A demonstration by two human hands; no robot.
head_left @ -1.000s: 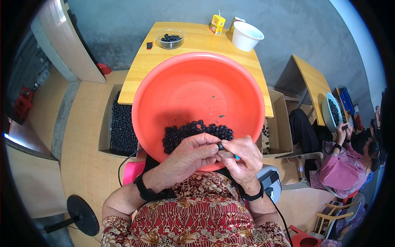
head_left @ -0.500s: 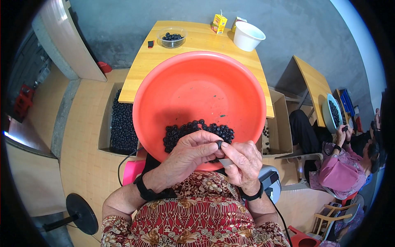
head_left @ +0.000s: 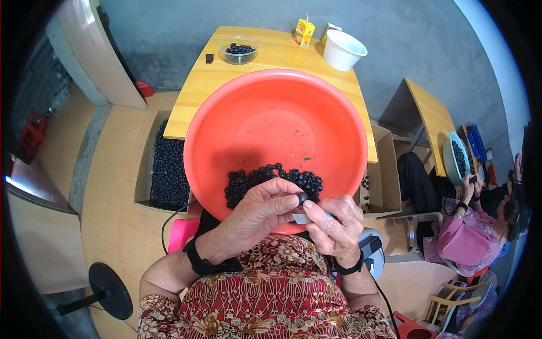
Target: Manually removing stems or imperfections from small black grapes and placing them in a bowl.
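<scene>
We hold one small black berry (head_left: 302,198) at the tips of our left hand (head_left: 261,210), pinched between thumb and fingers. Our right hand (head_left: 336,225) is closed around a small knife (head_left: 304,218) with a blue handle, and its flat blade sits just under the berry. Both hands meet over the near rim of a big red bowl (head_left: 271,121). A pile of black berries (head_left: 271,179) lies in the near part of the bowl, right behind our fingers. The bowl rests on a wooden bench (head_left: 271,59). At the far end of the bench stand a little glass bowl (head_left: 239,50) with berries, a white bowl (head_left: 343,50) and a yellow juice box (head_left: 305,31). A box full of berries (head_left: 168,169) sits on the left, below the bench. Another person (head_left: 477,226) sits far off on the right.
</scene>
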